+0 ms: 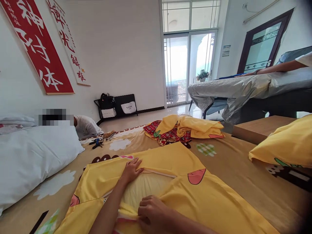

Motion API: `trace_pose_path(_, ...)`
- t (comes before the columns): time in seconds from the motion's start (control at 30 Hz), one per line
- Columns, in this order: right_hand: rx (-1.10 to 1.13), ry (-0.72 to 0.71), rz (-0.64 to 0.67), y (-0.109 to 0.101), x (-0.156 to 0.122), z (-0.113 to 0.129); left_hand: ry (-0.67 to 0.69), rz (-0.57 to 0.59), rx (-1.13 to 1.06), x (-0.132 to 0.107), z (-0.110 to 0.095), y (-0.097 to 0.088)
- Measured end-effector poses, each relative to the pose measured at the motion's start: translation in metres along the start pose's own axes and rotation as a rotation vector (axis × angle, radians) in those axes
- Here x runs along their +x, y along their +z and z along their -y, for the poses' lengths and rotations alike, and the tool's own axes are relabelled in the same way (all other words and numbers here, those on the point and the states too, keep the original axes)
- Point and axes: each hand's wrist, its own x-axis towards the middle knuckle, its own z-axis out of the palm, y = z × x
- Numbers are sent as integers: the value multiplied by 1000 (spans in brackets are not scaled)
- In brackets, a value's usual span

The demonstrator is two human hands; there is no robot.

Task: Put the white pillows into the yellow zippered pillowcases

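A yellow pillowcase [200,203] with pink patches lies spread on the patterned bed cover in front of me. Its slit across the middle gapes, showing paler yellow cloth [143,185] inside. My left hand [132,169] lies flat, fingers stretched, on the far side of that slit. Nearer to me, my right hand [152,210] is closed with curled fingers around the near edge of the opening. The cloth bunches beside its knuckles, and its fingertips are partly hidden.
At left is a white pillow [36,162]; a yellow pillow [285,143] lies at right. Beyond the pillowcase sits folded yellow and red plaid cloth [185,126]. Another person [87,126] is low behind the bed, and a person's arm [280,68] rests on a plastic-covered table [255,84].
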Motion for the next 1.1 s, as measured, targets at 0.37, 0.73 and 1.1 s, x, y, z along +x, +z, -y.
trace_pose_path(0.37, 110, 124, 29, -18, -10, 1, 144, -2, -11, -26, -33, 5)
trace_pose_path(0.73, 385, 129, 8, -18, -8, -12, -144, 21, 12, -104, 15, -45)
trace_pose_path(1.1, 313, 199, 21, -10, -6, -11, -1288, -953, 262, -403, 211, -219)
